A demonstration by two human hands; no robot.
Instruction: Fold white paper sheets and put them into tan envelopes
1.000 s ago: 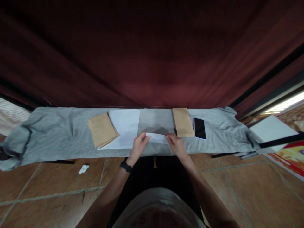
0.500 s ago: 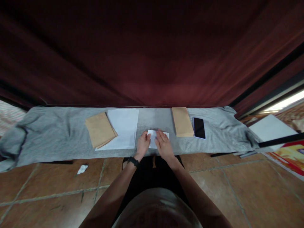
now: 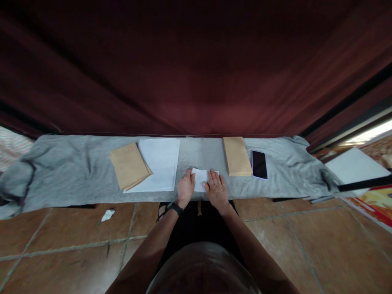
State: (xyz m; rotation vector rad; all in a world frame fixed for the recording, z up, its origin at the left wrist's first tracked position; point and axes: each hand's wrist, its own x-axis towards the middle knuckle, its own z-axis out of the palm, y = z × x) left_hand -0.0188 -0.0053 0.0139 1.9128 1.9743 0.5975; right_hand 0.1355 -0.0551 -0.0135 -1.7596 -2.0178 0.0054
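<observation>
A small folded sheet of white paper (image 3: 200, 178) lies near the front edge of the cloth-covered bench (image 3: 202, 151). My left hand (image 3: 185, 187) grips its left edge, the thumb toward the top corner and the other fingers partly hidden. Flat on the right part of the paper rests my right hand (image 3: 217, 188), its fingers stretched out and covering that end. Left of my hands lie large white sheets (image 3: 162, 163), partly under a few brown envelopes (image 3: 128, 165). To the right is a neat stack of brown envelopes (image 3: 237, 157).
A phone (image 3: 259, 164) with a dark screen lies right of the stack. Behind the bench hangs a dark red curtain (image 3: 196, 81). A crumpled white scrap (image 3: 108, 214) is on the tiled floor (image 3: 76, 232). A white board (image 3: 357, 165) stands at the far right.
My right hand has slid right across the paper and now lies flatter on its right end. My left hand stays at the left edge. The view has shifted slightly.
</observation>
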